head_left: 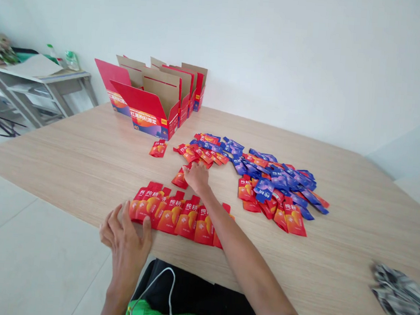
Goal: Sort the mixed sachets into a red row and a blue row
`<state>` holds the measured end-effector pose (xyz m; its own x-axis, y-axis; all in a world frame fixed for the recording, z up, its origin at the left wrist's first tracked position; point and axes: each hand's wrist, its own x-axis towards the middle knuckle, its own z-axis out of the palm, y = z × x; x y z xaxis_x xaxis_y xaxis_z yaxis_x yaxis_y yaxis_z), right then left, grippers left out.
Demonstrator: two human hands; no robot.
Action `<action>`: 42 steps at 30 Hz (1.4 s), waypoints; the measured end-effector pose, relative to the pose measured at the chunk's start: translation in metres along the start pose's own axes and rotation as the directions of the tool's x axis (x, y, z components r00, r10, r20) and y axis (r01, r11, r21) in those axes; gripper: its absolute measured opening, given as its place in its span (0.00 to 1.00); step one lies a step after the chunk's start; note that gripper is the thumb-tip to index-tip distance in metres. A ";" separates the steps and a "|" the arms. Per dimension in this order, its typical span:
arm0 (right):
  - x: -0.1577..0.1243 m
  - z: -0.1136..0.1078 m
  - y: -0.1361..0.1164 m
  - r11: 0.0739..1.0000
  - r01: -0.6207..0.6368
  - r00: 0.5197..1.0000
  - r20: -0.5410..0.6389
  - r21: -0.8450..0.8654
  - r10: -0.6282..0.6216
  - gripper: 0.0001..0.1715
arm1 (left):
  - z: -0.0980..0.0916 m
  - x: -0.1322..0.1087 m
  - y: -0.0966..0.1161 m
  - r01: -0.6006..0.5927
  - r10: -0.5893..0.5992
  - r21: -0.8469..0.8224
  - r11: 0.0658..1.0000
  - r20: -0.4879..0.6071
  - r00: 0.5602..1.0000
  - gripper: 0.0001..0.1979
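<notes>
Several red sachets (169, 215) lie overlapping in a row along the near edge of the table. My left hand (127, 231) rests at the row's left end, thumb and fingers apart, with the fingertips against the outermost sachet. Farther out, my right hand (197, 177) has its fingers closed at the edge of a single red sachet (179, 178), which lies tilted on the wood. My right forearm passes over the right end of the row and hides part of it. Just beyond that hand is a small heap of red and blue sachets (206, 150).
A larger mixed pile of blue and red sachets (277, 182) spreads to the right. One loose red sachet (158, 148) lies near the open red cartons (152, 107) at the back left. Crumpled patterned cloth (402, 301) sits at the right edge. A grey desk (49, 79) stands beyond the table.
</notes>
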<state>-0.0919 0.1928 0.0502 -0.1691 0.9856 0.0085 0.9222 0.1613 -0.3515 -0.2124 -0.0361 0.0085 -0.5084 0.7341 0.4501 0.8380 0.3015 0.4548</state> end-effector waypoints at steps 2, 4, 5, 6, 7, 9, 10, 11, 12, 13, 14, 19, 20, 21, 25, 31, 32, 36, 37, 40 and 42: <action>0.009 -0.003 0.006 0.999 -0.037 0.999 0.031 -0.013 0.037 0.30 | 0.002 -0.007 0.006 -0.049 0.048 -0.047 0.998 -0.019 0.999 0.32; 0.015 -0.002 0.006 0.999 -0.039 0.999 0.034 -0.008 0.040 0.30 | 0.005 -0.018 0.017 -0.110 0.108 -0.099 0.989 -0.029 0.994 0.30; 0.016 -0.002 0.006 0.999 -0.041 0.999 0.026 -0.002 0.041 0.31 | 0.007 -0.025 0.023 -0.145 0.142 -0.127 0.981 -0.033 0.989 0.29; 0.018 0.000 0.004 0.999 -0.044 0.999 0.017 0.005 0.044 0.31 | 0.009 -0.032 0.030 -0.184 0.182 -0.161 0.970 -0.031 0.983 0.28; 0.018 0.001 0.003 0.999 -0.045 0.999 0.010 0.011 0.044 0.32 | 0.012 -0.040 0.036 -0.222 0.222 -0.196 0.955 -0.023 0.975 0.28; 0.020 0.004 0.001 0.999 -0.043 0.999 0.014 0.015 0.043 0.33 | 0.017 -0.055 0.047 -0.287 0.299 -0.253 0.924 0.007 0.954 0.26; 0.021 0.005 0.001 0.999 -0.042 0.999 0.025 0.013 0.042 0.33 | 0.018 -0.062 0.052 -0.324 0.343 -0.281 0.904 0.020 0.939 0.25; 0.022 0.005 0.001 0.999 -0.040 0.998 0.041 0.008 0.039 0.33 | 0.020 -0.068 0.056 -0.359 0.386 -0.307 0.882 0.030 0.922 0.25; 0.023 0.005 0.001 0.999 -0.038 0.998 0.057 0.002 0.038 0.34 | 0.020 -0.073 0.059 -0.390 0.426 -0.335 0.858 0.038 0.904 0.24; 0.024 0.005 0.002 0.999 -0.037 0.997 0.069 -0.003 0.037 0.34 | 0.021 -0.078 0.062 -0.415 0.461 -0.367 0.832 0.042 0.887 0.24; 0.025 0.005 0.003 0.999 -0.036 0.996 0.076 -0.005 0.036 0.34 | 0.020 -0.081 0.065 -0.433 0.490 -0.404 0.806 0.046 0.871 0.23; 0.030 0.007 0.014 0.999 -0.022 0.997 0.073 0.041 0.019 0.36 | 0.019 -0.093 0.075 -0.477 0.603 -0.590 0.651 0.021 0.797 0.23; 0.031 0.008 0.017 0.997 -0.019 0.997 0.071 0.078 0.013 0.35 | 0.019 -0.095 0.075 -0.484 0.619 -0.612 0.625 0.012 0.785 0.23; 0.033 0.008 0.020 0.992 -0.015 0.997 0.071 0.129 0.006 0.33 | 0.020 -0.096 0.076 -0.488 0.632 -0.630 0.604 0.004 0.775 0.23; 0.040 0.005 0.039 0.945 -0.004 0.995 0.096 0.327 -0.029 0.15 | 0.025 -0.098 0.075 -0.495 0.655 -0.672 0.551 -0.020 0.756 0.21; 0.035 -0.017 0.077 0.840 0.100 0.992 0.012 0.533 -0.126 0.08 | 0.029 -0.088 0.076 -0.484 0.618 -0.679 0.553 -0.055 0.784 0.20; 0.031 -0.022 0.083 0.785 0.141 0.987 -0.029 0.603 -0.156 0.07 | 0.028 -0.085 0.077 -0.483 0.613 -0.676 0.556 -0.058 0.788 0.20; 0.010 -0.041 0.107 0.582 0.258 0.962 -0.151 0.771 -0.227 0.15 | 0.024 -0.065 0.079 -0.477 0.546 -0.642 0.600 -0.107 0.831 0.16; 0.003 -0.047 0.112 0.556 0.269 0.958 -0.158 0.787 -0.240 0.18 | 0.023 -0.059 0.081 -0.479 0.514 -0.625 0.617 -0.140 0.846 0.14; -0.023 -0.063 0.123 0.499 0.267 0.954 -0.152 0.824 -0.260 0.25 | 0.021 -0.035 0.092 -0.421 0.388 -0.600 0.680 -0.193 0.901 0.12; -0.041 -0.072 0.128 0.465 0.246 0.955 -0.131 0.850 -0.267 0.27 | 0.021 -0.018 0.101 -0.277 0.279 -0.639 0.718 -0.100 0.955 0.17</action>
<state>0.0583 0.1764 0.0720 -0.3618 0.9049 0.2242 0.0914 0.2738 -0.9574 -0.1142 -0.0065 0.0302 -0.2712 0.7245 0.6337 0.6157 -0.3754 0.6928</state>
